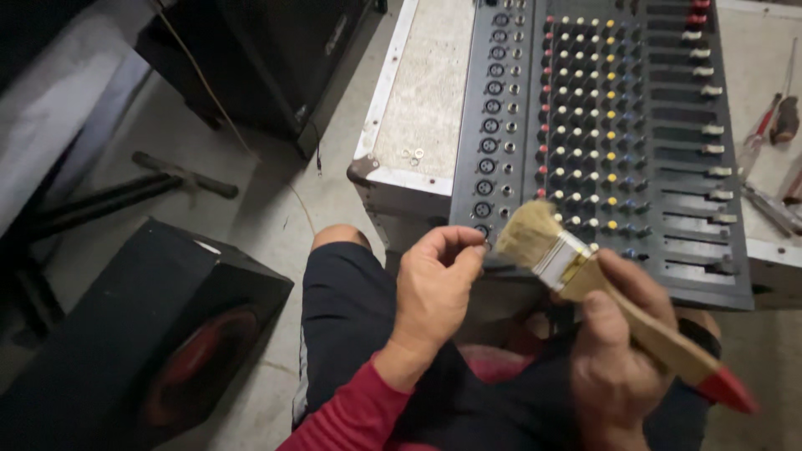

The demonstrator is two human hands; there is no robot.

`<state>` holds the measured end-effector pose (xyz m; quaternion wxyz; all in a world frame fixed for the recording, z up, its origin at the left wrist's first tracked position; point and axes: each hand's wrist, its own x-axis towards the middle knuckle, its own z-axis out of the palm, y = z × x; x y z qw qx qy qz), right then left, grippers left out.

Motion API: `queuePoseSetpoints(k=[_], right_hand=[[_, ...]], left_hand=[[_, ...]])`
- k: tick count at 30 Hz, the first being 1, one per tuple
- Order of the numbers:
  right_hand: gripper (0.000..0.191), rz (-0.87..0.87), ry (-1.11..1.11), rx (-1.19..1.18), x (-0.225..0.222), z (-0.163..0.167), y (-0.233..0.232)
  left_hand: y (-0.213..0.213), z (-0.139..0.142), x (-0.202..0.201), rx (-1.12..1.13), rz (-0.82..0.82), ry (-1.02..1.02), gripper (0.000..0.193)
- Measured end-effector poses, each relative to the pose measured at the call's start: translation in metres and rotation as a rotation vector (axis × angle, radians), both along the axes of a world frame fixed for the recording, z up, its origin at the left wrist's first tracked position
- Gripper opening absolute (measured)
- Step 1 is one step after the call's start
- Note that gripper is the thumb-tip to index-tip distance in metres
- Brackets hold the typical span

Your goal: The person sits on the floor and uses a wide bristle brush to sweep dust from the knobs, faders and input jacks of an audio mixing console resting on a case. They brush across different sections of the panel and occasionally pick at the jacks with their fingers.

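My right hand (pixel 618 351) grips a wooden-handled, red-tipped paintbrush (pixel 585 276), its pale bristles over the near edge of the grey audio mixing console (pixel 601 125). My left hand (pixel 434 292) pinches closed at that edge, beside the bristles. I'm mid-dusting; the knob rows seemingly need light strokes.

The mixing console (pixel 601 125) runs off the top edge, and tools (pixel 773 125) at right are blurred.

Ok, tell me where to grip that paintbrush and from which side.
Grip the paintbrush on its flat wooden handle just behind the metal ferrule, coming from the red-tipped end at lower right. The bristles point up-left toward the mixer, and the right hand already wraps the handle there.
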<state>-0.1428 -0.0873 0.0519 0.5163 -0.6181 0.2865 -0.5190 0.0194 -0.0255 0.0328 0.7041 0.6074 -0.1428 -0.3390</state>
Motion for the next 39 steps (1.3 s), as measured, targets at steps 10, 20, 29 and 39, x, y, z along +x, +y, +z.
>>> queuePoseSetpoints(k=[10,20,29,39], right_hand=[[0.020,-0.034,0.277,-0.157,-0.007,-0.012,-0.018],[0.027,-0.109,0.153,-0.286,-0.002,-0.007,-0.013],[0.018,-0.065,0.265,-0.158,-0.018,-0.012,-0.022],[0.020,-0.027,0.150,-0.049,-0.021,-0.011,-0.024]], left_hand=[[-0.002,-0.002,0.004,-0.067,0.027,0.079,0.013],[-0.002,0.001,-0.005,-0.028,-0.026,0.074,0.015],[-0.003,-0.012,-0.001,-0.253,-0.053,0.347,0.015],[-0.002,-0.017,0.004,-0.395,-0.128,0.712,0.012]])
